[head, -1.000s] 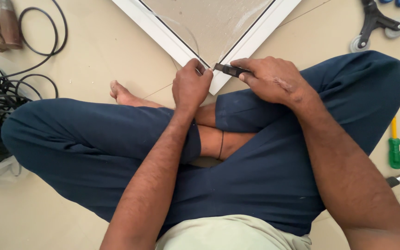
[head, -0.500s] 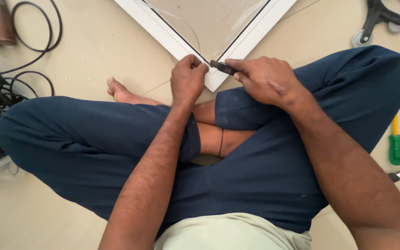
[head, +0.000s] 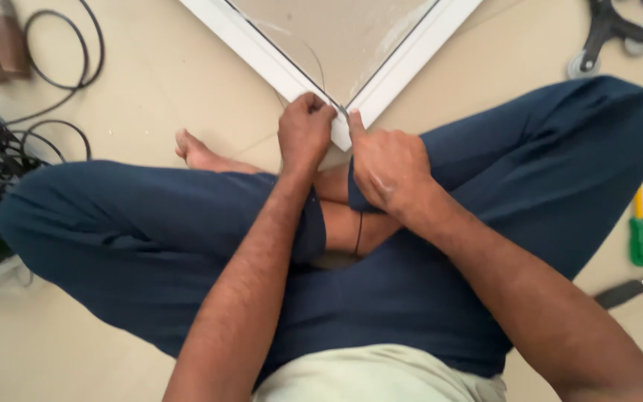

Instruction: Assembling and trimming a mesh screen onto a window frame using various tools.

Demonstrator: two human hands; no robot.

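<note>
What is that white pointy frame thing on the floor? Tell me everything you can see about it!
The white frame lies flat on the pale floor, with one corner pointing at the seated person. Two straight white bars, looking like painted metal or plastic, meet at that corner. A thin see-through mesh fills the space between them, edged by a dark line, with a loose thin strand curling over it. The left hand is fisted at the corner tip, and the right hand presses a finger there too. The rest runs out of view.

White frame, green-yellow screwdriver
</note>
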